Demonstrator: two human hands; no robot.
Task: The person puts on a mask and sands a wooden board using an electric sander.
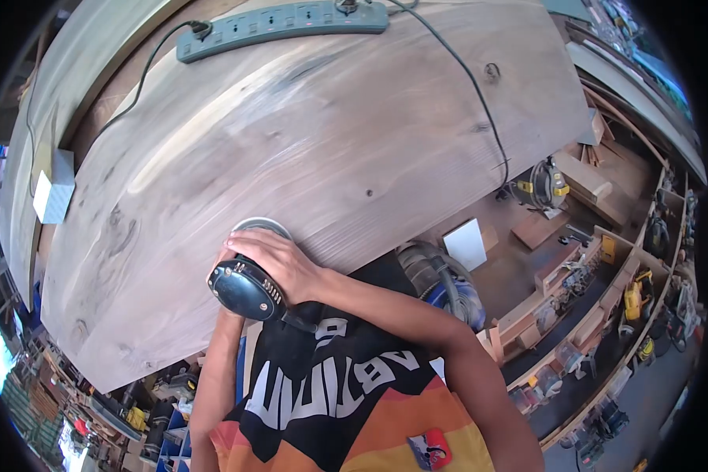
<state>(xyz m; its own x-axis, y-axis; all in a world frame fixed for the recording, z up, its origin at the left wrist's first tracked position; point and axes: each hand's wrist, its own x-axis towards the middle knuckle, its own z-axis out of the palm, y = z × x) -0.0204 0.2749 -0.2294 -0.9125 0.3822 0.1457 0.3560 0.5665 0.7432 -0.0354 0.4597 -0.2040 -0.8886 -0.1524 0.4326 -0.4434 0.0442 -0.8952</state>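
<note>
A round black power sander rests with its pale disc on a large wooden slab, near the slab's front edge. My right hand lies over the top of the sander, its fingers wrapped across it. On the sander's left side, my left hand grips the body, partly hidden behind the tool and my other hand. Both hands touch each other at the top of the sander.
A power strip with plugged-in cords lies along the slab's far edge. One black cord crosses the slab's right side. A vacuum stands beside the front edge. Shelves of tools are at the right; a white block is at the left.
</note>
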